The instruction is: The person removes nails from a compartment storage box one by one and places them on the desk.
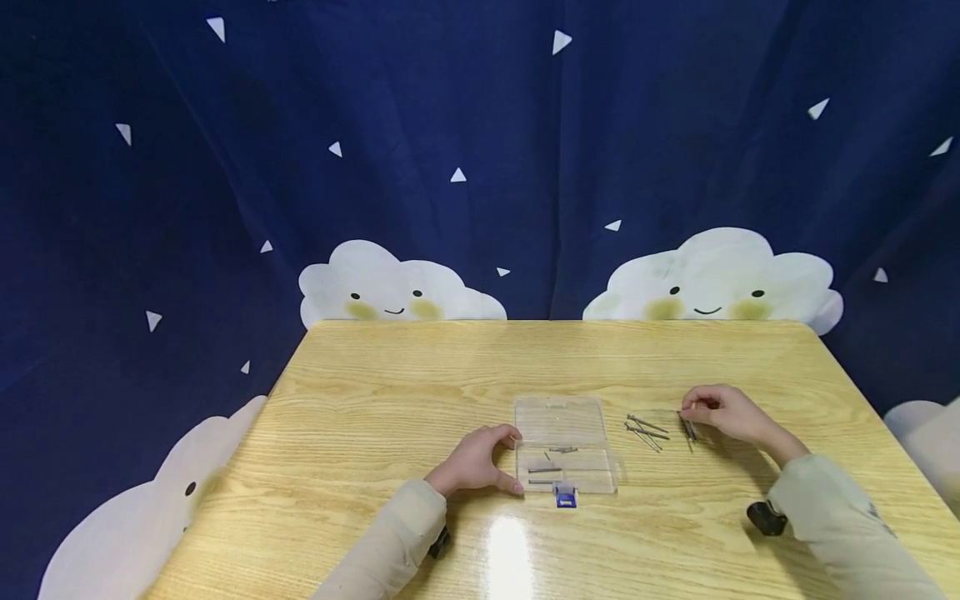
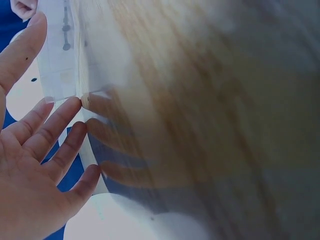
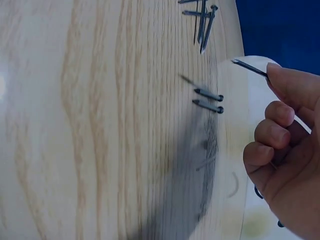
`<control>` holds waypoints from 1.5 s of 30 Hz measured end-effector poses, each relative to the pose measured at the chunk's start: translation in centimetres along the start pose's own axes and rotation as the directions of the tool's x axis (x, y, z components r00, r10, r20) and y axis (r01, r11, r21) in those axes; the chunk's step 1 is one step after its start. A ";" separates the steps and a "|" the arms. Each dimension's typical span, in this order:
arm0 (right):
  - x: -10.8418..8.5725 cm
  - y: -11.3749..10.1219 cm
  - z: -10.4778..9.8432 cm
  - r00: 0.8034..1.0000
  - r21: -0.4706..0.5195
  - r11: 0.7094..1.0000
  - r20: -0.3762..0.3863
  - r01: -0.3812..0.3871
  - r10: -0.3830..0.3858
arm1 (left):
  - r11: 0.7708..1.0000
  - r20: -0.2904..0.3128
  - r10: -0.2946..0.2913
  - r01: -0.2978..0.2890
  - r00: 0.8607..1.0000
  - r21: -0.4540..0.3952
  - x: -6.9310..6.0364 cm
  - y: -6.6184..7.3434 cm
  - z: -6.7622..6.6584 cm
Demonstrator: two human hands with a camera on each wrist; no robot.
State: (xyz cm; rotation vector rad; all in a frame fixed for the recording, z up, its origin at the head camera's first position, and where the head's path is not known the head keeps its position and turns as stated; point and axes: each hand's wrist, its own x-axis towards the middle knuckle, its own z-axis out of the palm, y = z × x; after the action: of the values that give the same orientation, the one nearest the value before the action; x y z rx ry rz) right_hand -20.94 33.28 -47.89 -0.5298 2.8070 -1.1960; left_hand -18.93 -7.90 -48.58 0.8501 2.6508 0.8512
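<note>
A clear plastic box (image 1: 534, 460) lies with its lid laid back and several nails (image 1: 544, 471) inside. My left hand (image 1: 477, 459) rests at the box's left side, thumb and fingers spread; the left wrist view shows this hand (image 2: 47, 150) with fingertips touching the table beside the box (image 2: 57, 75). To the right, my right hand (image 1: 731, 414) is raised over a few nails on the table. In the right wrist view that hand (image 3: 287, 135) pinches one nail (image 3: 250, 68) between thumb and finger, while two nails (image 3: 207, 106) lie below it.
Between the box and my right hand, several nails (image 1: 647, 431) lie crossed on the wooden table (image 1: 390, 367). A blue latch (image 1: 566, 497) sticks out from the box's front edge. Behind the table hangs a dark blue curtain (image 1: 450, 100) with clouds and triangles.
</note>
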 end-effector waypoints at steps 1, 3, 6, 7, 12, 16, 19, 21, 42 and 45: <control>0.0 0.2 -0.1 1.000 0.001 1.000 0.003 0.000 0.000 | 1.000 -0.002 0.005 -0.005 1.000 0.006 0.0 0.0 0.0; 0.0 0.5 -0.2 1.000 0.013 1.000 0.005 -0.009 0.009 | 1.000 -0.002 0.009 -0.009 1.000 0.011 0.0 0.0 0.0; 0.0 0.9 -0.4 1.000 0.027 1.000 0.004 -0.006 0.006 | 1.000 0.003 0.007 -0.007 1.000 0.004 0.0 0.0 0.0; 0.0 1.0 -0.5 1.000 0.031 0.999 0.002 -0.007 0.007 | 1.000 0.004 0.005 -0.005 1.000 0.004 0.0 0.0 0.0; 0.3 1.4 -0.7 1.000 0.044 0.999 0.007 -0.013 0.013 | 1.000 0.005 -0.007 0.007 1.000 -0.006 0.0 0.0 0.0; 0.6 2.2 -0.7 0.998 0.041 0.998 0.028 -0.055 0.054 | 1.000 0.000 -0.004 0.004 1.000 -0.002 0.1 -0.1 0.1; 0.8 2.9 -0.5 0.994 0.037 0.994 0.040 -0.105 0.104 | 1.000 -0.003 0.000 0.000 1.000 -0.001 0.1 -0.2 0.2; 0.9 3.2 -0.5 0.991 0.033 0.991 0.046 -0.128 0.127 | 1.000 -0.003 0.003 -0.003 1.000 -0.004 0.2 -0.2 0.1; 1.1 3.9 -0.2 0.986 -0.023 0.986 0.016 -0.168 0.168 | 1.000 -0.002 0.000 0.000 1.000 0.001 0.0 -0.1 0.1; 0.9 3.6 -0.2 0.984 -0.022 0.984 0.012 -0.179 0.179 | 1.000 0.001 -0.001 0.001 1.000 -0.002 0.0 -0.1 0.1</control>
State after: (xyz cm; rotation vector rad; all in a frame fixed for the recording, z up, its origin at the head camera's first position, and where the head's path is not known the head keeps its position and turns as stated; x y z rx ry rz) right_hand -22.87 35.43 -50.22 -0.2776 2.7873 -1.1240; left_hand -18.99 -7.95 -48.72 0.8489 2.6486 0.8533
